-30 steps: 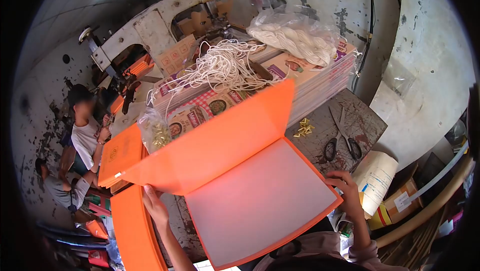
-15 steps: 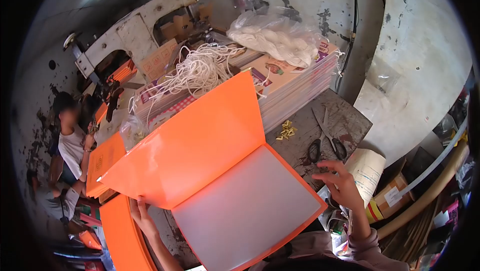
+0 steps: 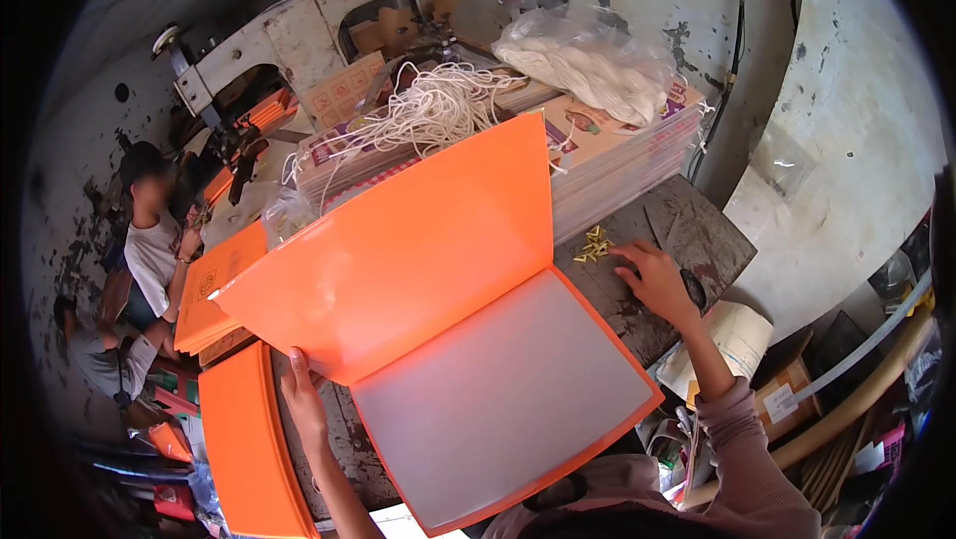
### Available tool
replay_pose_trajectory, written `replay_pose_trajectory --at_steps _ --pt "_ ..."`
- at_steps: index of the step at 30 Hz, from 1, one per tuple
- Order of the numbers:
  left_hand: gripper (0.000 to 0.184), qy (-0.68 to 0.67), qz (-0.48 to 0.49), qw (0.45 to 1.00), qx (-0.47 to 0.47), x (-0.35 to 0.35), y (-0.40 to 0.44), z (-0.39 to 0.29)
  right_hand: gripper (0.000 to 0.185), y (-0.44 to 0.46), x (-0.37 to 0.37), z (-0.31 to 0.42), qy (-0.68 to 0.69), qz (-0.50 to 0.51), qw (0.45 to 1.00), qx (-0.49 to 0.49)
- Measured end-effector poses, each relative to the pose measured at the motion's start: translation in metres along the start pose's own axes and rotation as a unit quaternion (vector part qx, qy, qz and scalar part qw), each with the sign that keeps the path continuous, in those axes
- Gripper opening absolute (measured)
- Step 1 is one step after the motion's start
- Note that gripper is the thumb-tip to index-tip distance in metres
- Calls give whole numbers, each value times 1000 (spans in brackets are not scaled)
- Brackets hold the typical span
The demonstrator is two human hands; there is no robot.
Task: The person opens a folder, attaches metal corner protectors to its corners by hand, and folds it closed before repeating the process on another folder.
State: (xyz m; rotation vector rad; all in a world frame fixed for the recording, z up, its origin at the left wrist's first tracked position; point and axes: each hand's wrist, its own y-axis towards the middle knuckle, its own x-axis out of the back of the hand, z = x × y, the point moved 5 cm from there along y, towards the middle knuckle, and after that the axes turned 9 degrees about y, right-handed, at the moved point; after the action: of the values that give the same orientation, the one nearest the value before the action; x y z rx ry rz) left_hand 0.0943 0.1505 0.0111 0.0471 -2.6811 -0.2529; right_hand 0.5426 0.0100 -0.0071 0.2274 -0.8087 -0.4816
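Note:
An orange folder (image 3: 418, 250) stands with its cover raised, and its grey-white inner side (image 3: 503, 400) lies flat toward me. My left hand (image 3: 305, 402) holds the cover's lower left edge, thumb showing and the other fingers partly behind it. Near a small pile of gold-coloured metal pieces (image 3: 595, 244) on the worn table (image 3: 637, 320), my right hand (image 3: 655, 282) is spread, fingertips just beside the pile, with nothing visible between them. Black-handled scissors (image 3: 693, 288) lie partly hidden behind that hand.
Stacked printed boards (image 3: 632, 165) at the back carry tangled white cord (image 3: 438, 111) and a bag of cord (image 3: 588, 71). Orange folders (image 3: 244, 439) are stacked at the left. Two people (image 3: 151, 250) sit farther left. A paper roll (image 3: 732, 345) stands right of the table.
My right hand has let go of the folder's right edge and moved up and forward to the gold-coloured pieces, covering part of the scissors. My left hand stays on the cover.

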Motion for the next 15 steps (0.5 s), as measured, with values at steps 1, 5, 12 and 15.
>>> replay_pose_trajectory --at_steps 1,5,12,15 --pt "57 0 -2 1000 -1 0 0 1 22 2 -5 -4 1 0 1000 2" --pt "56 -38 -8 999 -3 -2 3 3 20 12 -12 -10 -75 -29 997 21" --pt "53 -66 -71 994 41 -1 1 5 12 13 -15 -8 -66 -17 998 -14" --pt "52 -75 -46 995 50 3 2 9 11 13 -16 -8 -55 -19 998 -13"
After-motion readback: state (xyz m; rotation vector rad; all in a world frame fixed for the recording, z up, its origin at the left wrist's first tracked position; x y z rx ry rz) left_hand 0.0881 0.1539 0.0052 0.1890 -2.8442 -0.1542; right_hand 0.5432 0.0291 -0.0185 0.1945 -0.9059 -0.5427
